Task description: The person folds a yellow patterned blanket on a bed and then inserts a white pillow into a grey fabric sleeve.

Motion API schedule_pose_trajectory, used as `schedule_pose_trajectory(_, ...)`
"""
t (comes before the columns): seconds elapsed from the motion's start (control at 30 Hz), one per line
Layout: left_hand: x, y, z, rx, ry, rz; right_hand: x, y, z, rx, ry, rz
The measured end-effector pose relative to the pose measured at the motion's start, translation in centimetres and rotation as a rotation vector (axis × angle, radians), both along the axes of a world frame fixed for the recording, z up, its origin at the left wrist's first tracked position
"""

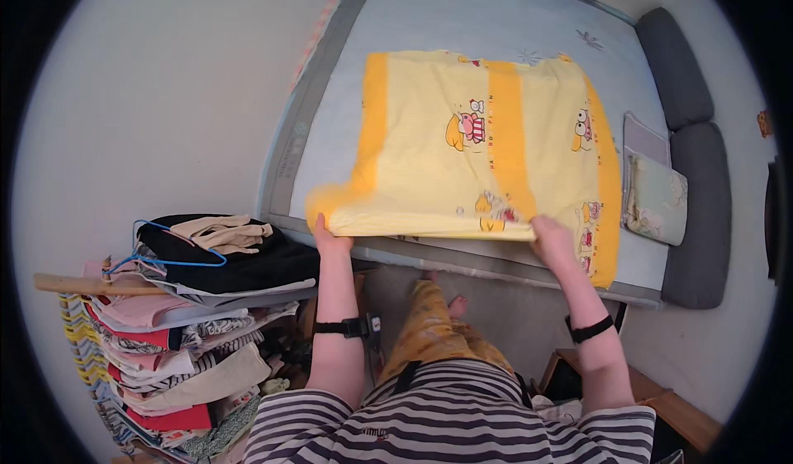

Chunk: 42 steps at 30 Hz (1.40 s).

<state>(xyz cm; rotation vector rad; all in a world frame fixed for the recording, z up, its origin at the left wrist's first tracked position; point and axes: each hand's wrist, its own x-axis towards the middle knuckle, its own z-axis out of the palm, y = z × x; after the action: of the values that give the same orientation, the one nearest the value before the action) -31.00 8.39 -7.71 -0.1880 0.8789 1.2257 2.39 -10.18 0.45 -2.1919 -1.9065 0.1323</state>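
Observation:
A yellow cloth with orange bands and cartoon prints (433, 136), a sheet or cover, lies spread over a bed with a pale blue mat (409, 18). My left hand (332, 236) grips its near left corner, which is blurred and bunched over the fingers. Farther right along the same edge, my right hand (550, 238) is closed on the cloth. Between both hands the near edge is pulled fairly straight, raised at the bed's front edge. The cloth's right part hangs flat beyond my right hand, near the bed's edge.
Grey bolster cushions (697, 210) line the bed's right side, beside a folded floral cloth (657, 198). At lower left stands a wooden clothes rack (111, 285) packed with garments, with black clothing (248, 272) and a blue hanger (198, 262) on top. Wooden furniture (675, 414) stands at lower right.

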Motion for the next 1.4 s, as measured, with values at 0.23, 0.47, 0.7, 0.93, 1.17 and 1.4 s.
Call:
schedule_pose_trajectory(0.23,-1.7,-2.0,-3.4,-0.316,0.145,-0.099,-2.3,-4.7,-6.4,-0.564,0.199,-0.042)
schedule_pose_trajectory(0.47,2.7,4.0,-3.9,-0.358,0.052,-0.111,1.8,-0.8,-4.0,-0.444,0.031,-0.325)
schedule_pose_trajectory(0.7,13.9,20.2,20.0,0.802,-0.364,-0.327,10.6,11.6,14.5,0.918,-0.037,-0.528)
schedule_pose_trajectory(0.93,8.7,21.6,17.2,0.765,-0.157,-0.108,7.6,12.8,11.5,0.500,-0.088,-0.262)
schedule_pose_trajectory(1.17,-1.8,19.6,2.2,0.237,0.204,0.097,-0.8,11.4,0.1,-0.274,0.120,-0.009)
schedule_pose_trajectory(1.4,-4.6,14.9,-2.7,-0.112,0.694,0.153,-6.3,6.7,-5.6,-0.517,0.493,0.103)
